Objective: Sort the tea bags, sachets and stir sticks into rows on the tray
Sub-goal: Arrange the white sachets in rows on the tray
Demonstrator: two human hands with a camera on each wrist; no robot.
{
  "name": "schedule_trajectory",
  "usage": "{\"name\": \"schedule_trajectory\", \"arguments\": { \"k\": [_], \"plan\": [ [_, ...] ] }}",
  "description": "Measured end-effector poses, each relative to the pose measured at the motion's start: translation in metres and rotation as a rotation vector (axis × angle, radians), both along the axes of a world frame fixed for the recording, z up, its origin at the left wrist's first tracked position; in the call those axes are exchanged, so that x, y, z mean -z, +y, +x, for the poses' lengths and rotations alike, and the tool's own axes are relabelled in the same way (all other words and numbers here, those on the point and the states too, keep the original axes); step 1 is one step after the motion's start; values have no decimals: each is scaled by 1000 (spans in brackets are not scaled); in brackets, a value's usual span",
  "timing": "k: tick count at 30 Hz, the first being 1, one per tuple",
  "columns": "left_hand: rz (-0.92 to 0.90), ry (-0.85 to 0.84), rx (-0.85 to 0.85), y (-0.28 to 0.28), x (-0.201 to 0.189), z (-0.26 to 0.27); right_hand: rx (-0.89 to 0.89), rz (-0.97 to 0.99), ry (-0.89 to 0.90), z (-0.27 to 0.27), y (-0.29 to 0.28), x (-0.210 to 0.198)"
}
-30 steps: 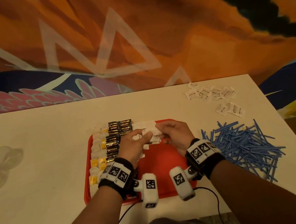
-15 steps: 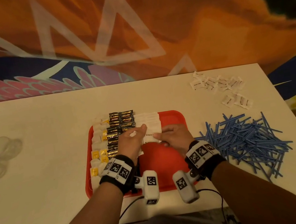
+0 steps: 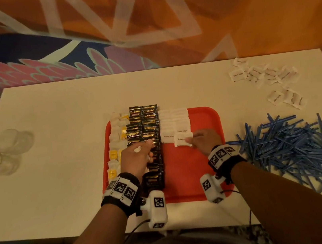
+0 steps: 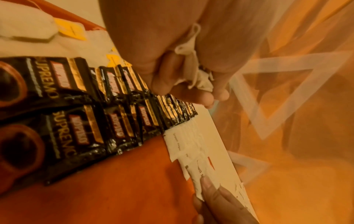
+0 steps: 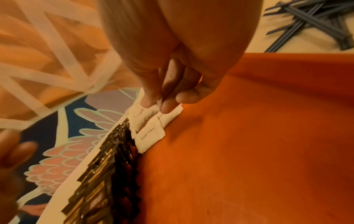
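Observation:
A red tray (image 3: pixel 209 156) sits mid-table. On it, from left, lie tea bags (image 3: pixel 117 141) with yellow tags, two columns of black coffee sachets (image 3: pixel 143 124) and two columns of white sugar sachets (image 3: pixel 174 122). My right hand (image 3: pixel 190 138) pinches one white sachet (image 5: pixel 169 116) between thumb and fingertip at the near end of the right white column, low on the tray. My left hand (image 3: pixel 146 147) hovers over the black sachets, its fingers curled round a crumpled bunch of white sachets (image 4: pixel 193 72).
More white sachets (image 3: pixel 263 74) lie loose at the table's back right. A heap of blue stir sticks (image 3: pixel 295 143) fills the right side beside the tray. Clear glass cups (image 3: pixel 3 152) lie at the far left. The tray's right half shows bare red.
My hands have parted: the left drew back left over the black sachets with its bunch, and the right carried one white sachet down to the near end of the white rows.

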State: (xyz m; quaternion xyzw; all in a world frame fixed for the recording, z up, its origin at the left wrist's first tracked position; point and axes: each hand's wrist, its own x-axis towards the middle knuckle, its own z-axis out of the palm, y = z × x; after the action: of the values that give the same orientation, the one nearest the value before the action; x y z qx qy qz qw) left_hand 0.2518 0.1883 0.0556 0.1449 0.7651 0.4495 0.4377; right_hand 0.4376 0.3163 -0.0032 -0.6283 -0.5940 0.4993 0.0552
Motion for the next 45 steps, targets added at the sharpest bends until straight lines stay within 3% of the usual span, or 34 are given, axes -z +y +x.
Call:
{"name": "schedule_trajectory", "arguments": {
  "k": [3,10,14,21,27,33,37,41,45],
  "plan": [
    [-19,-7,-8,-8,1,-10,40,-22,6,-12,10,4],
    [-23,-12,-54,-21,9,-29,29,58,-165,-29,15,18],
    [-13,-8,-75,-23,9,-30,81,125,-135,-29,11,21],
    [-5,-53,-110,-24,9,-32,-329,389,-136,-43,2,23],
    [-2,-92,-119,-27,8,-36,-358,340,-176,-48,2,29],
    [-18,-142,-64,-18,1,-26,-234,329,-69,-40,-2,11],
    [-33,-160,13,-3,-10,-12,-154,272,145,-36,-9,-24],
    [-13,-198,103,13,-24,6,-221,181,334,-37,-19,-62],
    [-7,-196,211,27,-36,25,-272,94,369,-33,-28,-88]
  ]
}}
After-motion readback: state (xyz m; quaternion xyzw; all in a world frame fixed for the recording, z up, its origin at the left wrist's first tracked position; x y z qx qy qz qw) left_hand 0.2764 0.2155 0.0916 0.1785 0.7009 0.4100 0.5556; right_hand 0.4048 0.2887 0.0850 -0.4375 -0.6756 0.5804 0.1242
